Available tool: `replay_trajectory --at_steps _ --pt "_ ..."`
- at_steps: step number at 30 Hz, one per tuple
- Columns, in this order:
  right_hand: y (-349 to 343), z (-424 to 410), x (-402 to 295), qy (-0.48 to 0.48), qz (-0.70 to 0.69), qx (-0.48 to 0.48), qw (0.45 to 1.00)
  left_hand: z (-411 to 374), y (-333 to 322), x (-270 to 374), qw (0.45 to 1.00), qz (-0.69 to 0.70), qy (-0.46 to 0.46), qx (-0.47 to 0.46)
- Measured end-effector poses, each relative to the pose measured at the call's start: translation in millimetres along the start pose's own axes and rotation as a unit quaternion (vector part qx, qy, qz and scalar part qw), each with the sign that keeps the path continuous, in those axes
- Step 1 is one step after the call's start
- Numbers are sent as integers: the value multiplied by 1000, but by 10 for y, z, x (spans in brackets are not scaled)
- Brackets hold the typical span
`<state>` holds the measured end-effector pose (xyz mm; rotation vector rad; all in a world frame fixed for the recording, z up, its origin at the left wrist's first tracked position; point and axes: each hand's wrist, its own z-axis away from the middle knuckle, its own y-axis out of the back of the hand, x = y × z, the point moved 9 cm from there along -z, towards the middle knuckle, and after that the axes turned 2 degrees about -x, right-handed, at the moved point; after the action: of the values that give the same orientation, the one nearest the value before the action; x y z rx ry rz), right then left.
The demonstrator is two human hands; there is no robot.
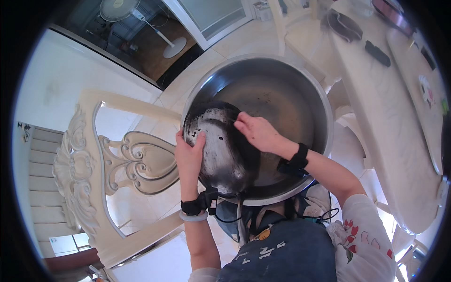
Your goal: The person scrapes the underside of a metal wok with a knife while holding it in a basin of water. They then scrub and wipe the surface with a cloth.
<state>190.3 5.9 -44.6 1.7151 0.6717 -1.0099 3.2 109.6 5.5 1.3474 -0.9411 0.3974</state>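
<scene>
A large round metal basin (329,130) stands before me with murky brownish water and dark flecks in it. A blackened metal pan (222,155) rests tilted at its left side, its surface partly bare silver and partly charred; a handle extends towards my body. My left hand (190,148) grips the pan's left edge, thumb on the metal surface. My right hand (259,134) is at the pan's upper right part, fingers pinched together around something thin whose kind I cannot tell. Black bands are on both wrists, and a pale bangle is on the left.
A carved cream chair (95,169) stands to the left. On the right is a long pale table (370,105) with a dark pouch (344,26) and a black object (377,53) on it. A white standing fan (175,47) is beyond the doorway at the top.
</scene>
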Motion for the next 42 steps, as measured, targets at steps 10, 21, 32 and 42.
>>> replay_trajectory --at_steps 10,21,32,42 --pt "-56 -267 238 -62 69 12 996 7 -12 35 999 -50 7 8" --pt "-150 -340 -27 1 38 -49 998 17 0 11 998 -38 40 -3" --pt "-95 -475 188 -29 120 -28 992 34 -26 111 997 -64 30 4" --pt "-65 -447 556 -92 77 -60 991 14 -57 97 999 -39 25 -15"
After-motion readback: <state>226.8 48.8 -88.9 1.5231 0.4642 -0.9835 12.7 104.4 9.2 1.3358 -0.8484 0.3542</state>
